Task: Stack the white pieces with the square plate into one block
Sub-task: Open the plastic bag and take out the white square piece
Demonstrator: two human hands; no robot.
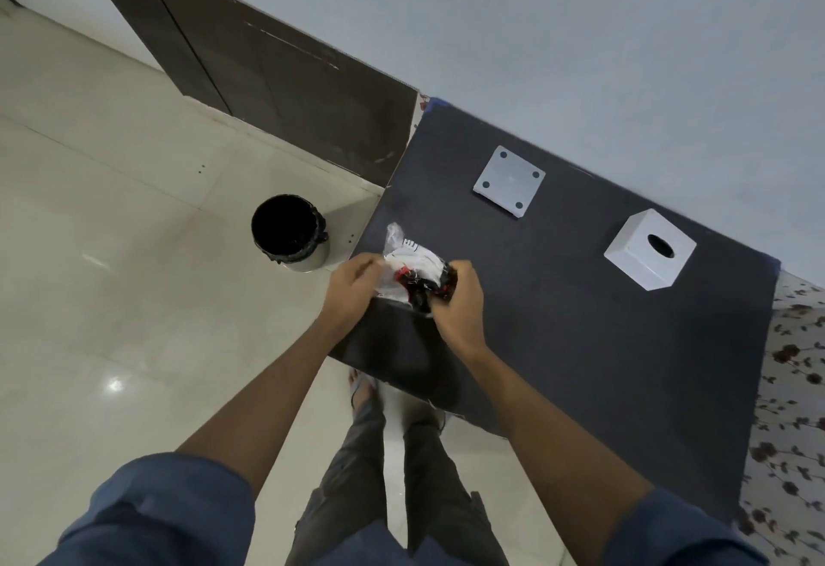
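Hard to see: the small red and black bits inside the crinkly clear plastic bag (413, 273) cannot be made out.
Left hand (352, 293): fingers closed on the bag's left side.
Right hand (457, 302): fingers closed on the bag's right side.
Flat white square plate with four round holes (509, 181): on the dark smooth table top (580, 342), past the right hand.
White box-shaped piece with an oval hole (649, 249): farther right of that hand, apart from the plate.
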